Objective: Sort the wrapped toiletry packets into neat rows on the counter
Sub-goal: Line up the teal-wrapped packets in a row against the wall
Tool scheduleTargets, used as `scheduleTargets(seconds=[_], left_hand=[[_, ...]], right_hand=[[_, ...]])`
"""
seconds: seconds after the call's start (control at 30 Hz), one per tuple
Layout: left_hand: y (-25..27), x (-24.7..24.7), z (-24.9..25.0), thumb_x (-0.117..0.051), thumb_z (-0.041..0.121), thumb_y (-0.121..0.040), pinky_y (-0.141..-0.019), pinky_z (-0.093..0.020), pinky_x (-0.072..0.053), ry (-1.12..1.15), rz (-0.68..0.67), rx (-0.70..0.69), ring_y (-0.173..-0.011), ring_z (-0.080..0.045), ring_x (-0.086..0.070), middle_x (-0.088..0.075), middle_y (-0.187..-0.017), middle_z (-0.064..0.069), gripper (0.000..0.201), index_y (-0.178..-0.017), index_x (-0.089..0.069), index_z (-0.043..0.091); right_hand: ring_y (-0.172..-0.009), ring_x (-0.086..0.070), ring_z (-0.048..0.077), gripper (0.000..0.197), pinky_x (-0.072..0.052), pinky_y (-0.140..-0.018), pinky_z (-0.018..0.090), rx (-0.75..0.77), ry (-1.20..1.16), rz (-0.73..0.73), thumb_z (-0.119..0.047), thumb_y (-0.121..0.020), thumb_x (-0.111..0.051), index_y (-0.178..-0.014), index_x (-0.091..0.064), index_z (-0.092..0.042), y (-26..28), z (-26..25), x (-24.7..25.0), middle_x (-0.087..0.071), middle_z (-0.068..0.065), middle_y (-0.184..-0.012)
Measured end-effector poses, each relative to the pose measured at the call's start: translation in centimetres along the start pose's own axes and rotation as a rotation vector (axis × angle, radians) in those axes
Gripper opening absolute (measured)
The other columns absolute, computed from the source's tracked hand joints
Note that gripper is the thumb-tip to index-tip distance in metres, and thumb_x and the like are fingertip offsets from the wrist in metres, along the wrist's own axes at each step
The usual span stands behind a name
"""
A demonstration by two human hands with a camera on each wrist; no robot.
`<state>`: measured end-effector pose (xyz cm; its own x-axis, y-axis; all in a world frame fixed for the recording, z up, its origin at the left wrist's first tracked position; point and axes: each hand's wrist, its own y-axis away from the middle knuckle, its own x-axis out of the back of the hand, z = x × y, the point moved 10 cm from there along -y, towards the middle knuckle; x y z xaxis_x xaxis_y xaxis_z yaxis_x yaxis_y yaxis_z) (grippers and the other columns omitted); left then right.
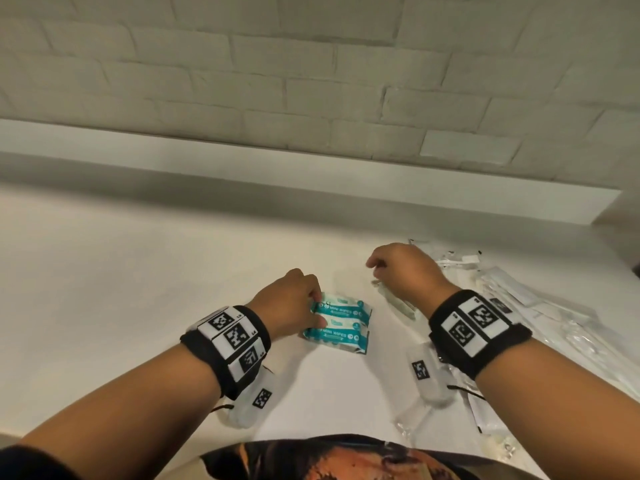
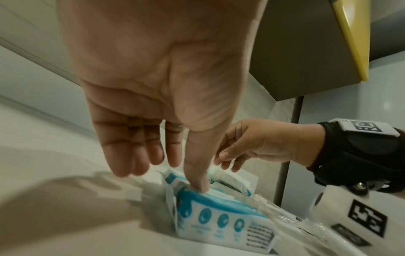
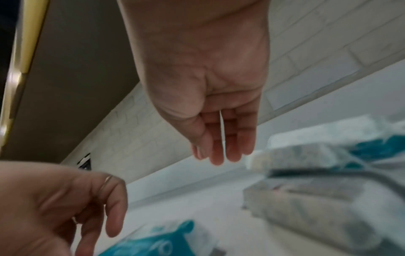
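Note:
Two teal and white mini wipes packets lie side by side mid-counter, the upper packet [image 1: 343,308] behind the lower packet [image 1: 337,336]. My left hand [image 1: 317,308] is at their left ends. In the left wrist view its thumb [image 2: 199,183] presses down on a wipes packet [image 2: 219,221] while the other fingers hang straight beside it. My right hand [image 1: 375,271] hovers just right of them above a clear wrapped packet [image 1: 398,303]. In the right wrist view the right hand [image 3: 219,155] has straight fingers and holds nothing.
A loose pile of clear and white wrapped packets [image 1: 536,306] covers the counter's right side. The white counter [image 1: 138,271] stretches bare to the left. A raised ledge [image 1: 311,178] and a tiled wall close the back. A cabinet with a yellow edge [image 2: 350,34] hangs overhead.

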<state>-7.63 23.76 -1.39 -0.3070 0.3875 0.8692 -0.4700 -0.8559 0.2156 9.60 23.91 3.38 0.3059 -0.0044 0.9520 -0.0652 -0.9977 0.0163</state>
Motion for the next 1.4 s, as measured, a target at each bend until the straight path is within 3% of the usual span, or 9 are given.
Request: scheduleTargets(seconds=[0.1,0.33,0.53,0.63,0.77,0.9,1.03,1.23,1.4], left_hand=[[-0.3,-0.1,1.2,-0.076,0.042,-0.075,-0.086,-0.025,-0.048,-0.015,-0.038,-0.069,-0.105,-0.009,-0.054,-0.045,-0.12,0.013,0.051,-0.119,-0.054,0.031],[-1.0,-1.2,1.7,-0.077,0.037,-0.076,-0.08,-0.021,-0.04,-0.06,-0.098,-0.056,-0.096,-0.009,-0.054,-0.052,-0.113,0.009,0.04,-0.111,-0.059,0.032],[-0.6,-1.3,1.4,-0.079,0.035,-0.074,-0.08,-0.021,-0.04,-0.018,-0.086,-0.038,-0.1,-0.011,-0.055,-0.052,-0.112,0.008,0.038,-0.107,-0.06,0.031],[-0.7,-1.2,1.5,-0.08,0.035,-0.073,-0.081,-0.022,-0.042,-0.014,-0.08,-0.032,-0.1,-0.011,-0.055,-0.05,-0.113,0.008,0.04,-0.107,-0.06,0.032],[-0.6,-1.2,1.5,-0.08,0.035,-0.073,-0.082,-0.022,-0.044,-0.005,-0.071,-0.027,-0.1,-0.012,-0.056,-0.047,-0.111,0.009,0.04,-0.108,-0.061,0.031],[-0.5,-1.2,1.3,-0.08,0.034,-0.074,-0.08,-0.019,-0.041,0.022,-0.074,-0.038,-0.098,-0.009,-0.054,-0.046,-0.106,0.01,0.04,-0.109,-0.061,0.03],[-0.5,-1.1,1.4,-0.08,0.035,-0.073,-0.078,-0.02,-0.042,0.016,-0.07,-0.029,-0.097,-0.01,-0.055,-0.049,-0.108,0.009,0.041,-0.109,-0.061,0.03],[-0.2,-0.8,1.4,-0.08,0.037,-0.072,-0.085,-0.024,-0.049,-0.007,-0.043,-0.02,-0.099,-0.013,-0.055,-0.046,-0.115,0.006,0.044,-0.112,-0.062,0.031],[-0.1,-0.6,2.4,-0.071,0.041,-0.08,-0.092,-0.028,-0.045,-0.08,-0.047,-0.077,-0.109,-0.013,-0.051,-0.047,-0.12,0.007,0.042,-0.119,-0.061,0.029]], right_hand=[[-0.104,-0.054,0.018,0.033,-0.047,-0.082,0.03,-0.082,0.187,-0.085,-0.032,-0.083,-0.067,-0.115,-0.062,-0.025,0.1,2.6,-0.6,-0.057,-0.001,-0.116],[-0.112,-0.05,0.025,0.071,-0.046,-0.09,0.036,-0.183,0.311,-0.161,-0.047,-0.066,-0.079,-0.124,-0.047,-0.021,0.9,5.2,-3.2,-0.049,0.005,-0.122],[-0.089,-0.057,0.011,0.035,-0.048,-0.078,0.026,-0.114,0.0,-0.376,-0.035,-0.083,-0.069,-0.115,-0.063,-0.022,1.3,3.5,-3.9,-0.064,-0.006,-0.105],[-0.071,-0.056,0.005,0.022,-0.044,-0.058,0.016,-0.128,-0.144,-0.318,-0.028,-0.094,-0.058,-0.107,-0.071,-0.015,0.3,2.9,-2.9,-0.068,-0.004,-0.094],[-0.095,-0.061,0.015,0.025,-0.042,-0.075,0.022,-0.148,-0.021,-0.246,-0.024,-0.097,-0.051,-0.11,-0.071,-0.014,-1.1,3.6,-2.4,-0.069,0.0,-0.113],[-0.101,-0.059,0.016,0.039,-0.049,-0.086,0.028,-0.135,0.048,-0.363,-0.025,-0.081,-0.073,-0.118,-0.063,-0.021,-1.1,3.5,-4.1,-0.064,-0.003,-0.118],[-0.108,-0.058,0.018,0.052,-0.049,-0.097,0.036,-0.093,0.032,-0.328,-0.017,-0.076,-0.077,-0.126,-0.061,-0.023,-1.7,1.5,-4.6,-0.063,-0.001,-0.124],[-0.111,-0.058,0.016,0.046,-0.046,-0.095,0.03,0.035,-0.014,-0.384,-0.015,-0.086,-0.069,-0.131,-0.058,-0.019,-1.3,-1.7,-5.4,-0.062,-0.002,-0.127],[-0.097,-0.058,0.015,0.025,-0.043,-0.081,0.025,-0.097,-0.019,-0.093,-0.018,-0.089,-0.064,-0.113,-0.065,-0.021,-1.5,3.7,-0.1,-0.064,0.0,-0.117]])
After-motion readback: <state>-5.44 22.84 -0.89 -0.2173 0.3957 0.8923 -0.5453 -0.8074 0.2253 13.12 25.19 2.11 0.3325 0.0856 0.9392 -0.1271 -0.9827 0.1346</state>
